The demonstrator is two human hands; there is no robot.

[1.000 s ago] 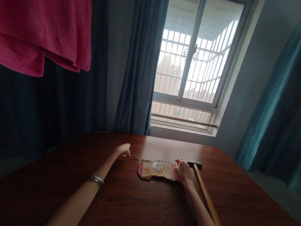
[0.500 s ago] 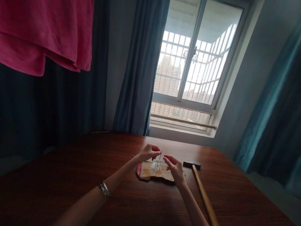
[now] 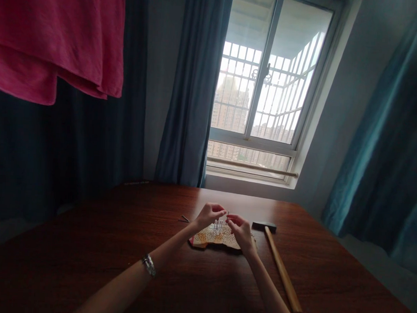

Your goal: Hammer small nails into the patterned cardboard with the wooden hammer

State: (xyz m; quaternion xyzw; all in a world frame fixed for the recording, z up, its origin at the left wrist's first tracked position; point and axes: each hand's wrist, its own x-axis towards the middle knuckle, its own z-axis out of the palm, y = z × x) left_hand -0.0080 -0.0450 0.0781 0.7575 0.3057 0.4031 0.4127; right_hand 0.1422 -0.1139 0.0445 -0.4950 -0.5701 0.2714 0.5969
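Note:
A board [image 3: 205, 238] full of small holes, pale with yellow patches and a pink end, lies on the table under my hands. Several thin nails [image 3: 218, 225] stand upright in a row on it. Above them my right hand [image 3: 239, 229] pinches another nail [image 3: 228, 214] between thumb and fingers, its tip pointing up. My left hand [image 3: 209, 214] is closed, its fingertips right beside that nail; whether they touch it or hold anything is too small to make out.
A hammer with a wooden handle [image 3: 283, 273] and dark head [image 3: 264, 227] lies to the right of the board. Loose nails [image 3: 185, 218] rest on the brown table [image 3: 141, 227] to the left. Behind are a window and curtains; a pink cloth [image 3: 62, 42] hangs at upper left.
The nail that was in my left hand is now between the fingers of my right hand. My hands have come closer together, and the loose nails at left show more fully.

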